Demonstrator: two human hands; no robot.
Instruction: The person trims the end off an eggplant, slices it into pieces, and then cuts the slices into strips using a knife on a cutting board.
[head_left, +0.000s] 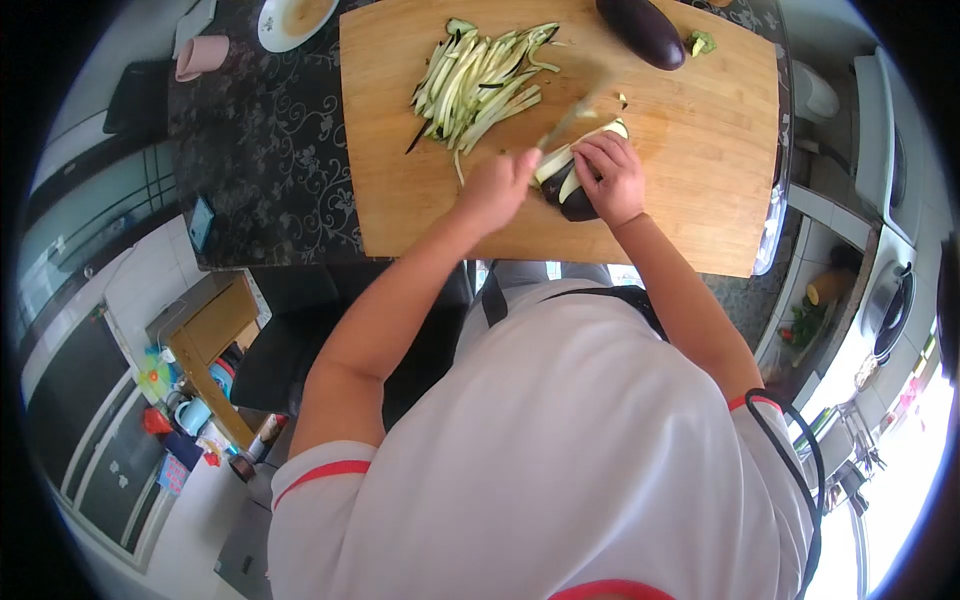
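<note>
On the wooden cutting board (690,190), my left hand (495,188) is closed round the handle of a knife (568,118), whose blade is blurred and points away to the upper right. My right hand (610,172) presses cut eggplant pieces (578,206) against the board, fingers bent over them; their dark skin and pale flesh show. The blade is close beside these pieces; whether it touches them I cannot tell. Beyond my left hand lies a pile of eggplant strips (480,85). A whole eggplant (643,32) rests at the board's far side, near a green stem end (701,43).
A white plate (296,22) with brownish liquid and a pink cup (203,58) stand on the dark patterned table (270,160), left of the board. A phone (201,222) lies near the table's left edge. A black chair (290,345) is tucked close on my left.
</note>
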